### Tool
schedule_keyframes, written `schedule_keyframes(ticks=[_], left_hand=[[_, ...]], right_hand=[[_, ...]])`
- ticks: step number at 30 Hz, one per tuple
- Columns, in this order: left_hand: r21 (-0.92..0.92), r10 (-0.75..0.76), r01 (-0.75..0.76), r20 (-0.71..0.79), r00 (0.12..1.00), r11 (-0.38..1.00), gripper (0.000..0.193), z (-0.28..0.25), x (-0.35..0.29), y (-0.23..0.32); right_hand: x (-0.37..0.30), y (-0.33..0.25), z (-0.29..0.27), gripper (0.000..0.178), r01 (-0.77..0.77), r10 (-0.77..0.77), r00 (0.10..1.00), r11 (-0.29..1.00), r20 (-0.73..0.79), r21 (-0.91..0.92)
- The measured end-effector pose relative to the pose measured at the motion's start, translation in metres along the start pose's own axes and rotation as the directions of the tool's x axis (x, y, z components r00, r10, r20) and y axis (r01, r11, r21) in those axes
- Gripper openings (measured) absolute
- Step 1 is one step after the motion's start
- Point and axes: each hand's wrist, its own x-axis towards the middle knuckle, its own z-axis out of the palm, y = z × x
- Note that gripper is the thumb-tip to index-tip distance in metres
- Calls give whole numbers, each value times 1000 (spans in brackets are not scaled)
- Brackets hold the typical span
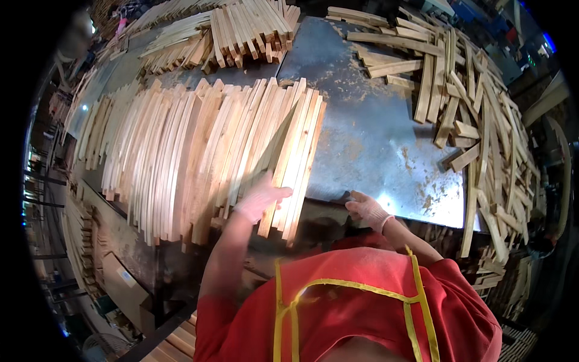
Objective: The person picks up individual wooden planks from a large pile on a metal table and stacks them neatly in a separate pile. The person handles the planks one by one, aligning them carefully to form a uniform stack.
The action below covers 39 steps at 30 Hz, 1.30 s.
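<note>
A wide row of pale wooden strips (pixel 199 145) lies side by side on a dark metal table (pixel 362 151), their near ends jutting past its front edge. My left hand (pixel 260 199), in a thin whitish glove, is closed around the near part of a wooden strip (pixel 281 172) toward the row's right end. Its thumb points right across the wood. At the table's front edge, right of the row, my gloved right hand (pixel 366 209) has its fingers curled together. A small dark thing (pixel 345 197) shows at its fingertips; its kind cannot be made out.
Another pile of strips (pixel 247 30) is stacked at the back left. Loose wooden pieces (pixel 446 78) lie jumbled along the table's right side, some overhanging it. Sawdust (pixel 356 90) is scattered on the metal. A brown board (pixel 123 283) leans at the lower left.
</note>
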Motion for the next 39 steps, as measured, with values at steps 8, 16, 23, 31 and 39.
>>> schedule_keyframes(ticks=[8,16,23,31,39], left_hand=[[830,557,-64,-312,770,553,68,-35,-16,-35],[753,460,435,-651,604,494,85,-22,4,-27],[824,459,-118,-184,869,554,82,189,159,122],[361,360,-394,160,919,845,86,360,373,256],[19,198,-203,147,969,979,100,429,427,294]], right_hand=[[-30,1,-70,84,66,-68,996,997,-61,-28],[16,-55,-232,83,299,-213,877,944,-432,142],[130,-166,-383,74,-3,-645,84,762,-759,-648],[159,-131,-529,92,76,-179,236,983,-955,-165],[148,-171,-430,76,662,-167,590,660,-790,355]])
